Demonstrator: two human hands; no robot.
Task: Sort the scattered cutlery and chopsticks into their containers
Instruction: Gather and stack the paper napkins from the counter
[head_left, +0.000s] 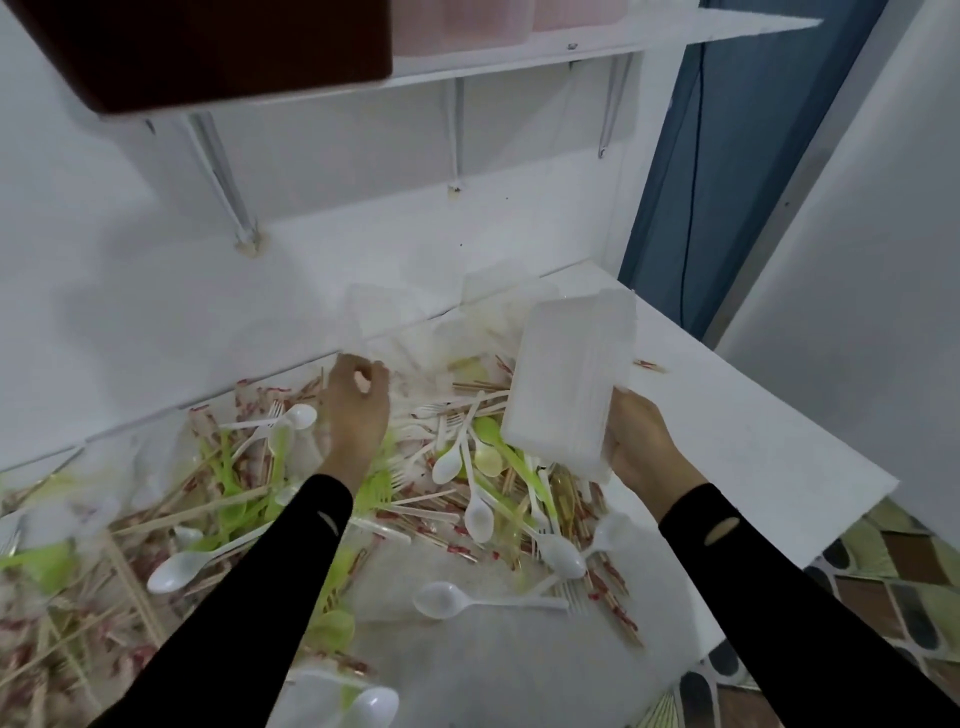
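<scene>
Tabletop (519, 675) shows bare white at the near middle and along the right, where its edge drops to patterned floor (883, 597). Beyond, white spoons (441, 600), green cutlery (234, 509) and wrapped chopsticks (613, 597) sprawl across the middle and left. Right hand (639, 441) grips a tilted, translucent white container (569, 384) over the heap. Left hand (356, 400) curls near the back wall (156, 338); blur hides whether it holds anything.

Cutlery pile (62, 597) at left edge blurred; white spoon (371, 709) cut off by bottom edge.
</scene>
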